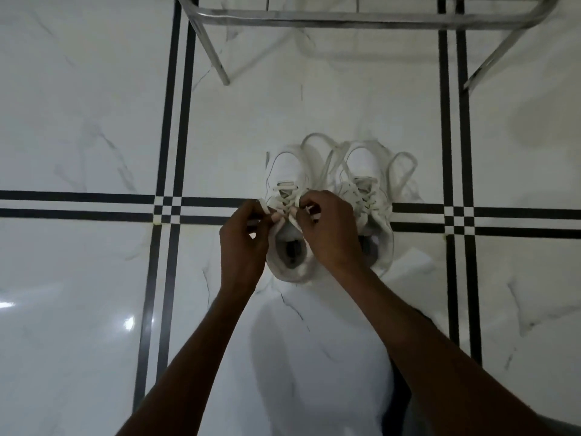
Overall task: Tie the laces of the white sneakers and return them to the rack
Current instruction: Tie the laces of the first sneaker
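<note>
Two white sneakers stand side by side on the floor, toes pointing away from me. The left sneaker [287,171] has its opening toward me. My left hand [243,243] pinches one lace end at the sneaker's top eyelets. My right hand [328,231] pinches the other lace end just to the right. The right sneaker [364,171] is partly hidden behind my right hand; its long loose laces [404,171] loop out over the toes and to the right.
A metal rack [314,17] with slanted legs stands at the top of the view, beyond the sneakers. The floor is glossy white marble tile [78,121] with black double stripes crossing it.
</note>
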Motion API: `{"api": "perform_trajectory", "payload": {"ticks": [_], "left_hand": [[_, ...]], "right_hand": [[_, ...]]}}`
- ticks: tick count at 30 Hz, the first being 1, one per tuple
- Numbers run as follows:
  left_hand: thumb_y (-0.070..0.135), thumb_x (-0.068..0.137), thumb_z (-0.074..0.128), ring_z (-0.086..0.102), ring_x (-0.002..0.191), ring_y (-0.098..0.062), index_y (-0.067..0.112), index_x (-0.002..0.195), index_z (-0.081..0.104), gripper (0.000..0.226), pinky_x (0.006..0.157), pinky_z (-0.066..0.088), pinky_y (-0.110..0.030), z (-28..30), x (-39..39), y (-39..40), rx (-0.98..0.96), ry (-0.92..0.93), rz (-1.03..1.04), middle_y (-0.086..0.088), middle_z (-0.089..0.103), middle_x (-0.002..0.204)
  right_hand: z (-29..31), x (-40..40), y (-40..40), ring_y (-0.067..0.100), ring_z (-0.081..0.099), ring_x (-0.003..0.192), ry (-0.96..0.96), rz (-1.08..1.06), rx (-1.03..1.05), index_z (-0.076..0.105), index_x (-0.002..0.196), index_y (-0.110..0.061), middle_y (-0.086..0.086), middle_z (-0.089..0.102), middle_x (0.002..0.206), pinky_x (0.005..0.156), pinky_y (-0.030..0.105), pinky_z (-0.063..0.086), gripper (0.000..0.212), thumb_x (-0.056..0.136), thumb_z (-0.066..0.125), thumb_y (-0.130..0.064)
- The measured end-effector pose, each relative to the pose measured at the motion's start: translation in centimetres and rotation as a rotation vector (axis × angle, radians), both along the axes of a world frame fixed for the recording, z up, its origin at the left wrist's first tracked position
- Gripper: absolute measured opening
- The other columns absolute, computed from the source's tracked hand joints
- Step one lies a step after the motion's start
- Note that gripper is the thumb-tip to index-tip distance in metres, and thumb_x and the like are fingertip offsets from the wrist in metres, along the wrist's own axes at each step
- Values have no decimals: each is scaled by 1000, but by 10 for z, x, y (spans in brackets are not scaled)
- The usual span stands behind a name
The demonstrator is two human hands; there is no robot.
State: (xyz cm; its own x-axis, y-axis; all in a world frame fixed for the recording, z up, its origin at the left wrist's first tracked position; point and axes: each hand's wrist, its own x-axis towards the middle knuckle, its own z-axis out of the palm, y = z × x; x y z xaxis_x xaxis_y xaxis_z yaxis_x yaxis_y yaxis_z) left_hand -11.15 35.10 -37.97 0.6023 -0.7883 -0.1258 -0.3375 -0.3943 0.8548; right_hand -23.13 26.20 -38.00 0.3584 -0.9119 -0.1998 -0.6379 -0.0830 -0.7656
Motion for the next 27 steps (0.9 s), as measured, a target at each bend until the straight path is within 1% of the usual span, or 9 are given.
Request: {"api": "perform_trajectory", "payload": {"ticks": [3,5,7,11,13,18,21,23,27], "left_hand": [[20,97,67,70,88,-8,9,93,58,15,75,60,-36,-7,17,-10,14,-73,-60,2,73,91],[20,99,64,72,88,-13,10,92,52,17,73,61,-44,-13,27,-16,17,-124,-90,-1,74,91],[19,102,59,73,80,-22,13,93,45,17,66,59,-52,-16,32,-23,33,-191,-115,-5,73,87],[32,101,37,63,61,-29,15,93,38,19,54,52,-53,-10,33,-32,32,-335,-160,-6,63,72],[40,93,22,60,56,-30,14,94,39,31,54,53,-51,-8,32,-33,19,-371,-177,-6,60,69],[39,91,25,59,56,-31,14,95,37,28,52,54,-53,-7,31,-33,-7,-333,-171,-6,60,70],[41,88,26,61,59,-35,13,94,35,30,52,53,-50,2,24,-28,-12,-266,-151,-10,63,73],[41,90,30,63,61,-34,12,95,36,30,53,54,-52,3,18,-22,-19,-223,-121,-13,65,74],[35,100,42,68,67,-33,17,93,39,20,53,52,-58,-10,20,-21,-39,-69,-2,-13,67,78]], "right_hand": [[-1,8,-18,9,67,70,-51,-3,-19,66,83,-14,-3,72,77,63,25,54,9,90,71,-17],[0,12,-27,12,67,69,-47,17,-38,64,82,-12,0,72,77,62,29,53,12,91,70,-16],[1,18,-34,17,68,70,-14,47,-58,58,82,-13,3,72,78,61,36,54,14,93,66,-16],[2,30,-38,28,67,70,62,90,-139,44,85,-19,5,67,77,56,38,49,21,95,61,-12],[1,33,-37,29,68,73,87,103,-185,42,90,-20,9,69,82,57,41,52,20,96,59,-11],[2,32,-30,30,66,70,118,114,-225,36,92,-18,13,69,84,52,31,37,25,97,59,-14],[6,26,-21,31,66,74,165,91,-198,39,95,-13,14,68,88,47,25,29,18,97,57,-15],[8,23,-16,31,67,77,161,69,-172,43,98,-9,14,68,89,50,26,33,15,98,56,-14],[12,22,-22,38,68,84,101,71,-150,37,92,-12,19,69,92,61,41,49,16,98,53,-12]]}}
